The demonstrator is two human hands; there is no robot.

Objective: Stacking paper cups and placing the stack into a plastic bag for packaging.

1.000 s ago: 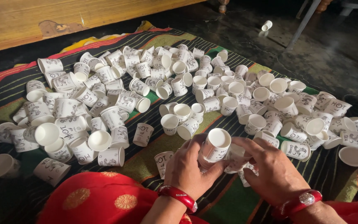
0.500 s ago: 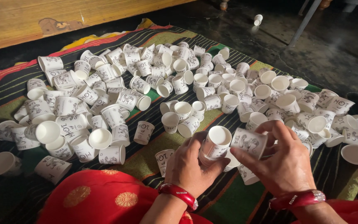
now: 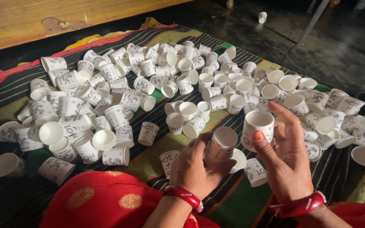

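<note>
The left hand [image 3: 197, 166] wraps around a cup [image 3: 221, 145] (bottom up). The right hand [image 3: 286, 158] pinches another cup [image 3: 257, 128], mouth up, just beside it, above the mat [image 3: 229, 202].

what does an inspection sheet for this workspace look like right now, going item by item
surface: striped mat spread on a dark floor
job's things: left cup bottom-up; right cup mouth-up
clutter: a heap of paper cups strewn over the mat, upright, tipped or inverted; one stray cup on the floor
hands: left hand grips the left cup; right hand holds the right cup; red bangles on both wrists
cables: nothing seen
surroundings: wooden board at the far edge, metal leg, red cloth in the foreground
</note>
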